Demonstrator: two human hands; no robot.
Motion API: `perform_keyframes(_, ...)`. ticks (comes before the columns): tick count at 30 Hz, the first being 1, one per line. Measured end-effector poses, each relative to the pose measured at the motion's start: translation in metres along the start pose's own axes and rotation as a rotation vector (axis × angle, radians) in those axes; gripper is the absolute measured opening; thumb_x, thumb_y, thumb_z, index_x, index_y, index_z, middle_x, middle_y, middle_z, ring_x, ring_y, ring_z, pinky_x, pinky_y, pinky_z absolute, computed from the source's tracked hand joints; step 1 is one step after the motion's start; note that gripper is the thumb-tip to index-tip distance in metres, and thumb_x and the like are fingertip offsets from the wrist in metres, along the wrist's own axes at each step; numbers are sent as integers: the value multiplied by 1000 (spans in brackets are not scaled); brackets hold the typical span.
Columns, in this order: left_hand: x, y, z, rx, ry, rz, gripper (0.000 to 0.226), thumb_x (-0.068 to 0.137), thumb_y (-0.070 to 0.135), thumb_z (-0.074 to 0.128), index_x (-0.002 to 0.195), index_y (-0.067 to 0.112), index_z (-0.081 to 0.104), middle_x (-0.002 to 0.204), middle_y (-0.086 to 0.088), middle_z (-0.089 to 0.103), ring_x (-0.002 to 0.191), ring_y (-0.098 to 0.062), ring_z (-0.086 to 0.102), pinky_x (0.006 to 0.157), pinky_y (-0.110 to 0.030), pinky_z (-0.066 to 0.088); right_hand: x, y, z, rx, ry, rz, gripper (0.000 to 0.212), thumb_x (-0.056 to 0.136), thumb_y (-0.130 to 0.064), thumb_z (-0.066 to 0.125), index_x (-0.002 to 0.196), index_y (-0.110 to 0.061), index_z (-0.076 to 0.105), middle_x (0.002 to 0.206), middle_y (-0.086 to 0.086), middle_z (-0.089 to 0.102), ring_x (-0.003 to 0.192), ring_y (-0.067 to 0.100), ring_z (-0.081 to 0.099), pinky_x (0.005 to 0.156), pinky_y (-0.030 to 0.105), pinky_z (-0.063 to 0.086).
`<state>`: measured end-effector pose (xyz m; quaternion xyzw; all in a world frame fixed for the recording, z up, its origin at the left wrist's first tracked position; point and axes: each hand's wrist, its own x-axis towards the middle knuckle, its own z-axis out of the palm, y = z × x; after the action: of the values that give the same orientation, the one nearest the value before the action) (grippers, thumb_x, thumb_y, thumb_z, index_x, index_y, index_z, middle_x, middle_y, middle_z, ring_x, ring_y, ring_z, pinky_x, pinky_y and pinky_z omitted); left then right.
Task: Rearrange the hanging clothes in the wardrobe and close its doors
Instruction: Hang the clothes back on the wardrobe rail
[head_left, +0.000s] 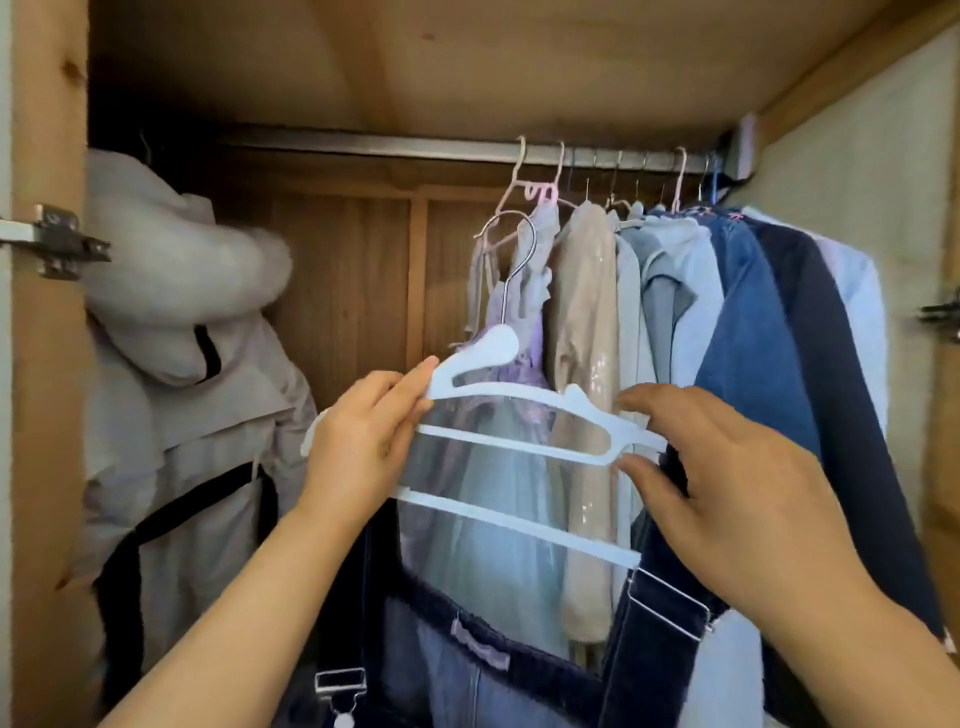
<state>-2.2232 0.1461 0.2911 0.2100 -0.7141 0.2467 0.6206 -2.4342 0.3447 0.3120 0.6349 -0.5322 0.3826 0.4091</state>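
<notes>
Mid-frame, white plastic hanger (519, 415) w/ metal hook, L hand (358, 441) pinching its left end, R hand (727, 467) fingers pinching right end, denim overalls (519, 665) below, steel rail (415, 148) top.

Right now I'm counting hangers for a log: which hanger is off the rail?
The white hanger with the silver hook, held by the left hand and right hand. Its hook hangs free below the rail; the others are hooked over it.
</notes>
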Motion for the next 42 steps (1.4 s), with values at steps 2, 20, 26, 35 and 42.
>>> perform_keyframes(2, 18, -12, 21, -8, 28, -24, 36, 96, 28, 44, 126, 15, 59, 97, -3, 65, 81, -17, 55, 68, -30, 47, 21, 7, 7, -25, 69, 10, 26, 73, -14, 73, 94, -20, 60, 73, -1, 61, 50, 28, 55, 43, 35, 47)
perform_keyframes(20, 172, -118, 142, -191, 106, -103, 36, 90, 30, 47, 122, 24, 62, 103, 3, 67, 90, -19, 63, 73, -32, 52, 172, 50, 59, -118, 15, 138, 32, 77, -41, 63, 106, -37, 51, 104, -13, 60, 100, 18, 56, 78, 37, 47)
perform_keyframes(26, 198, -158, 190, -240, 110, -150, 27, 94, 23, 54, 119, 24, 63, 106, 2, 68, 91, -18, 64, 74, -43, 55, 222, 51, 97, -178, 63, 167, 32, 76, -44, 67, 103, -37, 53, 95, -9, 55, 89, 19, 52, 69, 31, 38)
perform_keyframes(35, 232, -197, 228, -258, 81, -151, 25, 93, 19, 56, 117, 23, 64, 98, 2, 69, 81, -17, 63, 67, -39, 53, 268, 37, 130, -315, 110, 178, 30, 82, -47, 60, 110, -39, 54, 90, -8, 44, 99, 19, 52, 67, 27, 28)
perform_keyframes(42, 231, -205, 257, -408, 52, -230, 26, 94, 19, 54, 117, 22, 63, 88, 3, 69, 75, -11, 63, 68, -35, 54, 286, 12, 142, -346, 102, 158, 17, 87, -36, 56, 102, -29, 61, 103, -3, 58, 91, 24, 54, 64, 27, 31)
